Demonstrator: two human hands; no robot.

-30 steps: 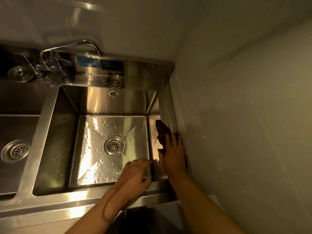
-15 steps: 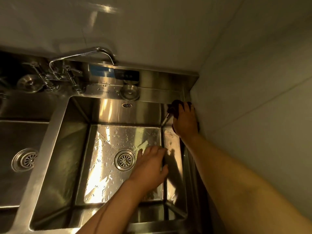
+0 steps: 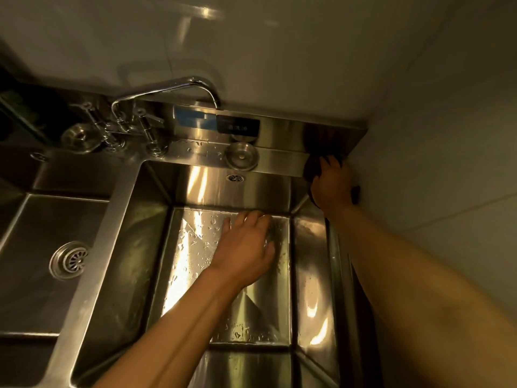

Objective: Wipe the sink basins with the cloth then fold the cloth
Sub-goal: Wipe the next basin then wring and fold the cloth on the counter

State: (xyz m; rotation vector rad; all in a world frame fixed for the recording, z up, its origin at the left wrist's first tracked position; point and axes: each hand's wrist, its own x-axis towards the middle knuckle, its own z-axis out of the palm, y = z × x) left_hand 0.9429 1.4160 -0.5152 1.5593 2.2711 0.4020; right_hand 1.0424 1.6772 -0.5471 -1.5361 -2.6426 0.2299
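A stainless steel sink fills the view, with a wet right basin [image 3: 195,275] and a left basin [image 3: 33,247]. My right hand [image 3: 333,186] presses a dark cloth [image 3: 310,170] flat against the far right corner of the sink rim, beside the wall. Most of the cloth is hidden under the hand. My left hand [image 3: 246,247] hovers over the right basin with fingers spread and nothing in it, covering the drain there.
A curved faucet [image 3: 179,85] with lever handles [image 3: 126,124] stands on the back ledge. A round metal cap [image 3: 242,156] sits on that ledge, and an overflow hole [image 3: 234,178] lies below it. The left basin's drain [image 3: 70,260] shows. White tiled walls [image 3: 447,135] close off the back and right.
My right hand has slid the cloth along the right rim from the near side to the far corner. My left hand has moved farther into the basin, over the drain.
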